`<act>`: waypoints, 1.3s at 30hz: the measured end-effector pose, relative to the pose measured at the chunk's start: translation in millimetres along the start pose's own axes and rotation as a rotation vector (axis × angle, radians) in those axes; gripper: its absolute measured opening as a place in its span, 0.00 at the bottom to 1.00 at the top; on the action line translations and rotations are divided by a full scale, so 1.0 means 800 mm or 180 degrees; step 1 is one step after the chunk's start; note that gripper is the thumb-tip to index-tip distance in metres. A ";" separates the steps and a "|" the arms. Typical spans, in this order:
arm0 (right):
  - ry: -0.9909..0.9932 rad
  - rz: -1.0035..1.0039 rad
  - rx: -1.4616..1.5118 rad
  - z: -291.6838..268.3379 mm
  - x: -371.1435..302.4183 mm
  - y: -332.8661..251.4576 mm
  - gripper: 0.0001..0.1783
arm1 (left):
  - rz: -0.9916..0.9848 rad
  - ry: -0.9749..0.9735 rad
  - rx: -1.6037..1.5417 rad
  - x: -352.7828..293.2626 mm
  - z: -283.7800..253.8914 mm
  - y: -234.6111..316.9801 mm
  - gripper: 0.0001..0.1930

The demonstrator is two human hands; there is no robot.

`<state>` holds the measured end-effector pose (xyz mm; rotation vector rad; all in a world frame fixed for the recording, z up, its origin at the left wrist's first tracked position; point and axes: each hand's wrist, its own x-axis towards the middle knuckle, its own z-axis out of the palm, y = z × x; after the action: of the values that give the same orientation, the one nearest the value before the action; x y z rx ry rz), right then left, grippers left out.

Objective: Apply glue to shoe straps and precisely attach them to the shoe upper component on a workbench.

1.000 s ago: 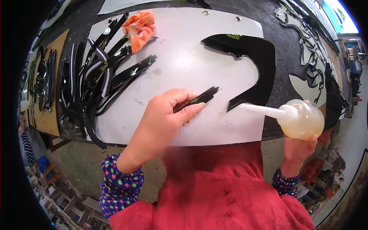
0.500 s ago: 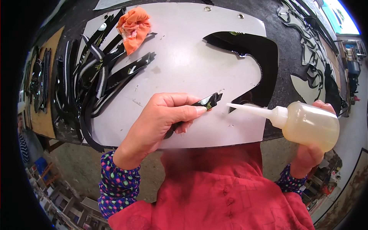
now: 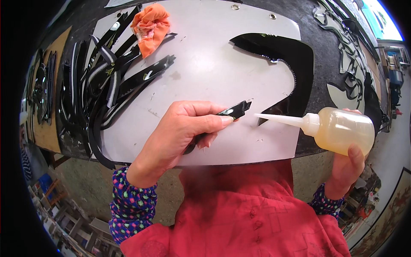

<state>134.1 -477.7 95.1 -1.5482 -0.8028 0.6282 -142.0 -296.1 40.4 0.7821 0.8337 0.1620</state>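
Observation:
My left hand (image 3: 184,128) is closed over the near part of the white board (image 3: 205,81), pinching a glossy black strip (image 3: 234,111) between thumb and fingers. The strip's notched end sticks out to the right; its other end shows partly below my palm. In my right hand (image 3: 346,167) is a clear squeeze bottle (image 3: 344,132) of pale yellow liquid, lying nearly level. Its long white nozzle points left, with the tip a short way right of the strip and not touching it. Beyond the nozzle lies a curved black piece (image 3: 295,64) with a toothed inner edge.
A heap of black and grey-edged strips (image 3: 111,81) covers the board's left side. A crumpled orange cloth (image 3: 150,30) rests at its far end. More dark pieces lie on a brown board (image 3: 53,98) at far left. Cut curved pieces (image 3: 349,64) spread along the right.
The bottle has shifted slightly left and up, and its nozzle is a little more level. My right fingers have moved around its body. The left hand is almost still, with the strip slightly turned.

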 end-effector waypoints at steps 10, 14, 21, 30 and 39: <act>-0.0033 0.1142 0.1323 -0.004 0.007 -0.006 0.53 | -0.0008 0.0000 0.0008 0.000 0.000 0.001 0.13; -0.0765 0.1425 0.1620 -0.013 0.008 0.001 0.53 | 0.0011 0.0023 -0.0038 0.000 0.000 0.001 0.13; -0.0353 0.1116 0.1558 -0.014 0.002 0.031 0.45 | -0.0021 0.0005 -0.0056 0.002 -0.001 0.000 0.13; -0.0281 0.0816 0.2047 0.005 0.011 0.051 0.43 | -0.0033 0.0010 -0.0111 0.003 -0.002 -0.003 0.14; -0.0334 0.1124 0.1751 0.005 0.013 0.056 0.41 | 0.0016 -0.0054 -0.0176 0.002 -0.002 -0.002 0.12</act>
<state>143.6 -468.6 50.7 -1.1560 -0.3801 1.0950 -142.3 -295.4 37.9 0.7329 0.8080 0.1820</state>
